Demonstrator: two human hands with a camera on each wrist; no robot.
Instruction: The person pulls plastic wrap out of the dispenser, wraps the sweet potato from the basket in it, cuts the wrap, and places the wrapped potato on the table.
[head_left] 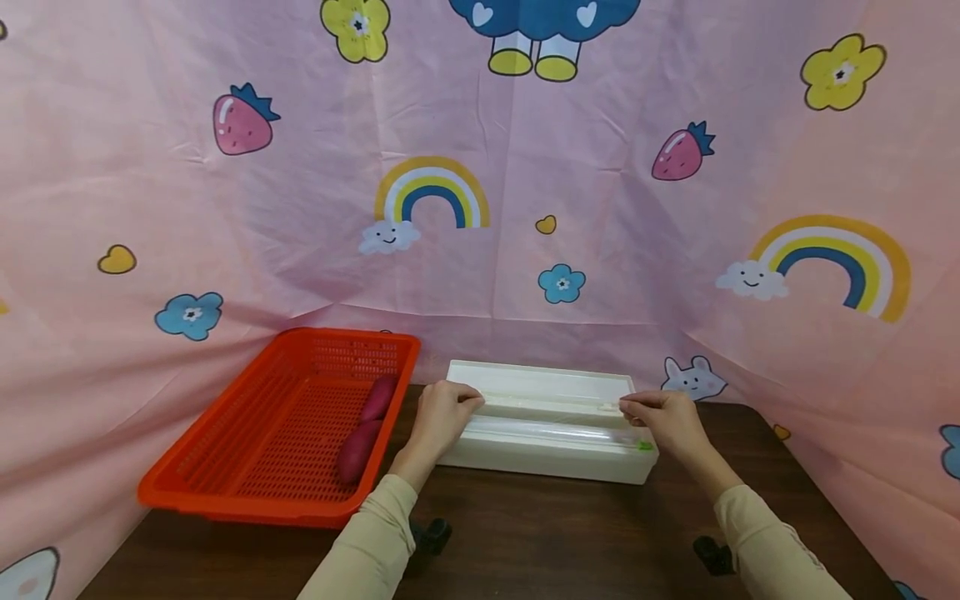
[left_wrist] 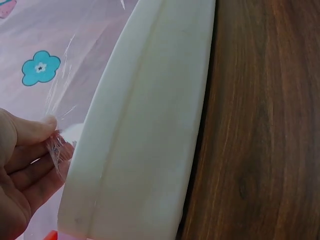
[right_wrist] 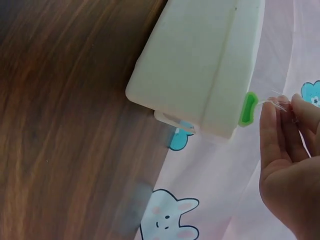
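Observation:
A white cling film dispenser (head_left: 540, 461) lies lengthwise on the table, its lid (head_left: 540, 377) raised at the back. Clear cling film (left_wrist: 59, 142) stretches above it between both hands. My left hand (head_left: 438, 417) pinches the film near the box's left end, where it bunches between thumb and fingers. At the right end, my right hand (head_left: 667, 423) pinches the other corner, with gathered strands of film (right_wrist: 278, 102) at the fingertips. A green slider (right_wrist: 247, 109) sits on the dispenser's edge, just beside the right fingertips.
To the left stands an orange-red plastic basket (head_left: 273, 429) holding reddish-purple sweet potatoes (head_left: 358, 452) along its right side. Dark small objects (head_left: 431, 536) lie by the forearms on the brown wooden table (head_left: 555, 542). A pink patterned cloth (head_left: 585, 183) hangs behind.

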